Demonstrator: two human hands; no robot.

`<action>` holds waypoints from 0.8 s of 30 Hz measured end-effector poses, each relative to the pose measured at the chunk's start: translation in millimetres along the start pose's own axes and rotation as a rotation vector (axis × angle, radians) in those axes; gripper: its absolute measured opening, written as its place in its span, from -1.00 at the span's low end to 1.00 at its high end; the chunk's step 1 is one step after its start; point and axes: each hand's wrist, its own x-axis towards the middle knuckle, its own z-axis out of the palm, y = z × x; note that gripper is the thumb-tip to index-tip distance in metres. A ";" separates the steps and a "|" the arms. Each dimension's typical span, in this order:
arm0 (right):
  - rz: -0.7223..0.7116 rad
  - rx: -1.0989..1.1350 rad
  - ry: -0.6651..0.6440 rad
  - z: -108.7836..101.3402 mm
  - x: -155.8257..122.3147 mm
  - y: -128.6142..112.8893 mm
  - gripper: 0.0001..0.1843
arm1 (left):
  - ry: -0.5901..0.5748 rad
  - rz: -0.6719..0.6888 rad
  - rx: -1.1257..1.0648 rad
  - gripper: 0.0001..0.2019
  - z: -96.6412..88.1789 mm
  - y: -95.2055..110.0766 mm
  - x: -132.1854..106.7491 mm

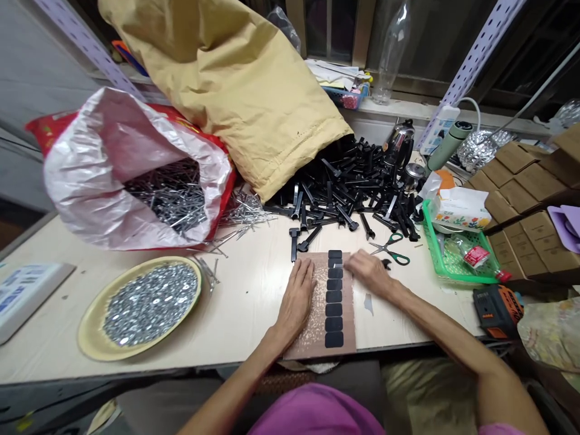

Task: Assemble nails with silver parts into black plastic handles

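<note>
A brown cardboard sheet [299, 347] lies near the table's front edge, its left part speckled with pale marks. Down its right side runs a column of several black rounded pads [334, 309]. My left hand [296, 299] rests flat on the sheet's left side, fingers stretched towards the far edge. Beside the upper pads, my right hand [369, 272] has its fingers bent together at the sheet's right edge. Whatever is between those fingertips is too small to make out. Just beyond the sheet lie loose black plastic parts [310, 237], and green-handled scissors [392, 249] are past my right hand.
A yellow sack [254, 90] spills a black heap at the back. On the left are a red-and-white bag [86, 193] of metal pins and a bowl [88, 338] of metal washers. To the right stand a green basket [435, 257], cardboard boxes [525, 187] and a power-tool battery [496, 311].
</note>
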 end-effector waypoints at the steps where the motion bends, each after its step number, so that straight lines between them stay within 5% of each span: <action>1: -0.112 0.022 -0.025 0.0 -6.8 -7.1 -0.71 | 0.008 0.004 -0.002 -0.56 0.7 -1.0 -0.7; 4: -0.380 0.076 -0.096 -3.2 -15.8 -17.6 -0.71 | 0.006 0.009 -0.004 -0.56 1.1 -2.6 -1.1; 9: 0.013 0.053 -0.046 -3.2 0.0 -3.8 -0.67 | -0.015 -0.005 0.033 -0.57 0.2 -2.7 -0.8; 13: -0.195 0.222 -0.135 4.4 -5.6 -12.6 -0.70 | 0.003 -0.018 0.037 -0.57 -0.6 -0.8 -1.3; 18: -0.066 0.147 -0.089 1.3 -1.7 -4.9 -0.63 | -0.018 -0.024 0.044 -0.57 -3.0 1.2 -0.9; 24: -0.394 0.112 -0.163 -0.9 -13.0 -28.2 -0.66 | -0.026 -0.034 0.064 -0.57 -3.9 2.7 0.1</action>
